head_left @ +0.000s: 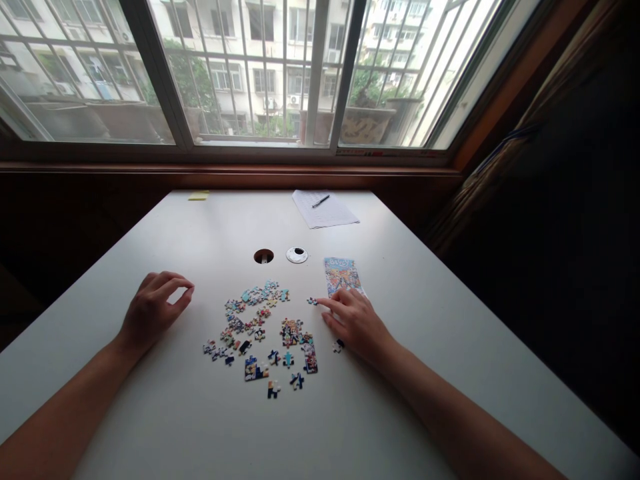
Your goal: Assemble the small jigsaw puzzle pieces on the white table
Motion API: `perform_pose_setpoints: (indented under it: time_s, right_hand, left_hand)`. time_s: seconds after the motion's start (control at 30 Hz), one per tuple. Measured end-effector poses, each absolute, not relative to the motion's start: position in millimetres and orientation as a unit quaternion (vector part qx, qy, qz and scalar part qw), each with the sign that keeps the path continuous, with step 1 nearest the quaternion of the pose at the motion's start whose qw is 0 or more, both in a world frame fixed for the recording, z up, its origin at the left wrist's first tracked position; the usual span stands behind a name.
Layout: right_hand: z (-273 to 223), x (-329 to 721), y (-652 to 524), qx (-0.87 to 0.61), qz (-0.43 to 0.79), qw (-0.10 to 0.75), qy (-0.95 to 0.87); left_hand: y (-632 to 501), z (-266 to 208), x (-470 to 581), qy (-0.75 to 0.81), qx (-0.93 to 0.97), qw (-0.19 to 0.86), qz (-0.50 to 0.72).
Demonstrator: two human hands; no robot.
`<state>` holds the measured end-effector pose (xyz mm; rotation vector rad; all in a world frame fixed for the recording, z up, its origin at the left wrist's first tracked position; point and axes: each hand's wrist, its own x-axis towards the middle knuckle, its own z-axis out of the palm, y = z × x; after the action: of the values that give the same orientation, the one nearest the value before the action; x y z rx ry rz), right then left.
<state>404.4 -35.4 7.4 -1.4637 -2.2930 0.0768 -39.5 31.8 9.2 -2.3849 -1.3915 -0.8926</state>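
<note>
Many small jigsaw puzzle pieces lie loosely in the middle of the white table. A few are joined, among them a colourful joined section and a dark-edged strip. To the left of the pieces, my left hand rests with thumb and index tips brought together; no piece shows between them. My right hand reaches in from the right, index finger extended to a small puzzle piece, thumb apart from it. Another loose piece lies by its wrist side. The right hand partly covers the printed picture sheet.
Behind the pieces are a round cable hole and its metal cover. Farther back lie paper sheets with a pen on top, and a yellow sticky note. A barred window stands beyond the table.
</note>
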Motion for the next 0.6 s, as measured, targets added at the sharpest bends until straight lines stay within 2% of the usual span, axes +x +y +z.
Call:
perform_pose_setpoints:
  time_s: [0.2, 0.6]
  right_hand:
    - [11.8, 401.7, -38.9, -0.528, 0.023, 0.191, -0.827]
    - [7.0, 403.5, -36.1, -0.515, 0.03, 0.24, -0.823]
  left_hand:
    - [33.0, 7.6, -40.8, -0.471, -0.822, 0.111, -0.3]
    - [35.0, 4.4, -41.2, -0.454, -0.835, 0.122, -0.286]
